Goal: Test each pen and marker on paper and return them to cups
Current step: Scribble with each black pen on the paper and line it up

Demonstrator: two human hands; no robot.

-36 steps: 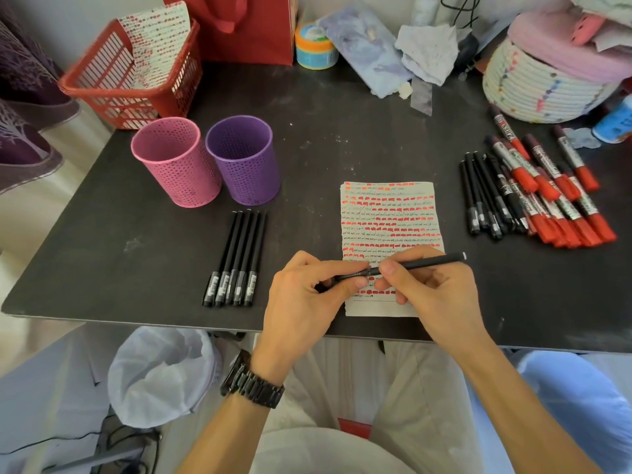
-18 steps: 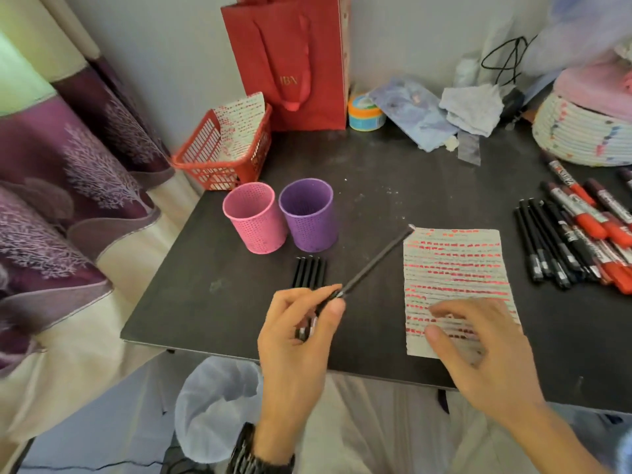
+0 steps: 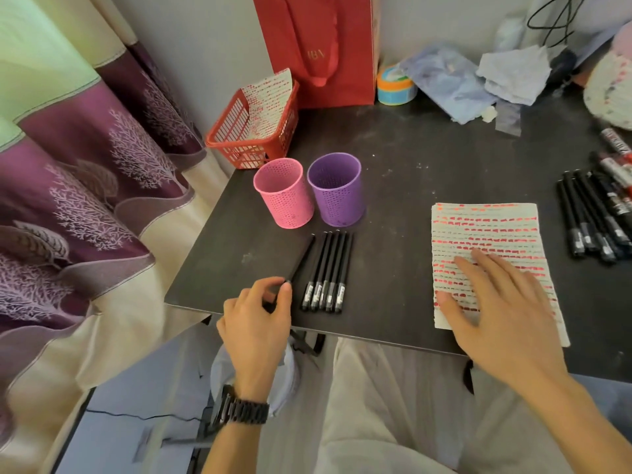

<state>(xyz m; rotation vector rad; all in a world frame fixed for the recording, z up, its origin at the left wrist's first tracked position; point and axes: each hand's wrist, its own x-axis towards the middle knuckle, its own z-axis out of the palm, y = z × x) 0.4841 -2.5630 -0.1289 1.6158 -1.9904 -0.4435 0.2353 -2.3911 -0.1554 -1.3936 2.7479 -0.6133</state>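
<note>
My left hand (image 3: pixel 256 319) pinches the near end of a black pen (image 3: pixel 302 260) that lies on the dark table, just left of a row of several black pens (image 3: pixel 328 271). Behind the row stand a pink cup (image 3: pixel 284 193) and a purple cup (image 3: pixel 337 189), both holding nothing I can see. My right hand (image 3: pixel 496 302) rests with spread fingers on the paper (image 3: pixel 485 227), which is covered in red and black test marks. More black pens (image 3: pixel 588 220) and red markers (image 3: pixel 615 165) lie at the right edge.
A red basket (image 3: pixel 246 138) with a marked sheet stands behind the cups, a red bag (image 3: pixel 318 49) behind it. A tape roll (image 3: pixel 395 87), crumpled cloths and a woven basket (image 3: pixel 612 94) crowd the back right. A curtain hangs at the left.
My hands separated after holding one pen together. My left hand carried the pen left and laid it beside the row, while my right hand settled flat on the paper. The view swung left.
</note>
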